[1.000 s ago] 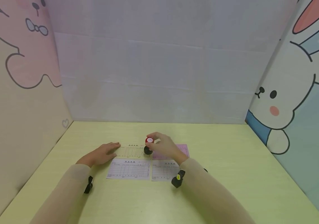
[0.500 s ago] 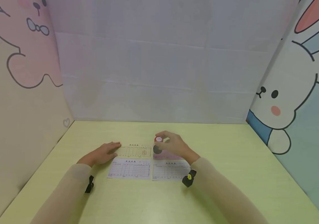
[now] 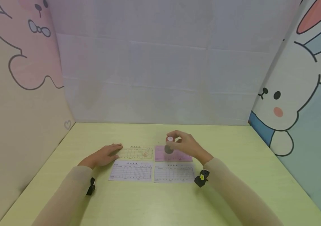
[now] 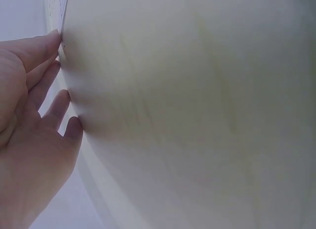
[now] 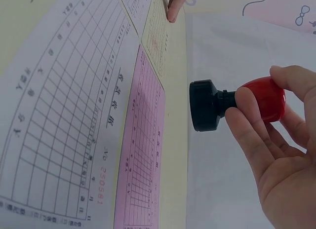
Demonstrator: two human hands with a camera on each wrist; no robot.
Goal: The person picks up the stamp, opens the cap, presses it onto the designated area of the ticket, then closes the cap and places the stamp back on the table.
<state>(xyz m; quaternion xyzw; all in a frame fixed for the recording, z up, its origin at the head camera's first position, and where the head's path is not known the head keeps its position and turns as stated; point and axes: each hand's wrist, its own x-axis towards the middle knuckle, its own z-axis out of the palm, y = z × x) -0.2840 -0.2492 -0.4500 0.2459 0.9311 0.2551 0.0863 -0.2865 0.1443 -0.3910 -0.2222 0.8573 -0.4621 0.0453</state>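
My right hand [image 3: 190, 147] grips the red knob of a round stamp [image 5: 203, 105] with a black base. In the head view the stamp is over the pink receipt form [image 3: 160, 155]; in the right wrist view its base is clear of the paper. My left hand [image 3: 102, 156] rests at the left edge of a yellow receipt form [image 3: 130, 153], fingers extended. A reddish stamp mark [image 3: 146, 154] shows on the yellow form's right part. In the left wrist view the left fingertips [image 4: 74, 125] touch the surface.
Two white receipt forms, one on the left [image 3: 130, 171] and one on the right [image 3: 174, 172], lie in front of the yellow and pink ones. The pale table [image 3: 138, 201] meets a white back wall [image 3: 155, 103] and decorated side walls.
My right hand has carried the stamp rightward from the yellow form to above the pink form, uncovering the reddish mark. The left hand has stayed in place.
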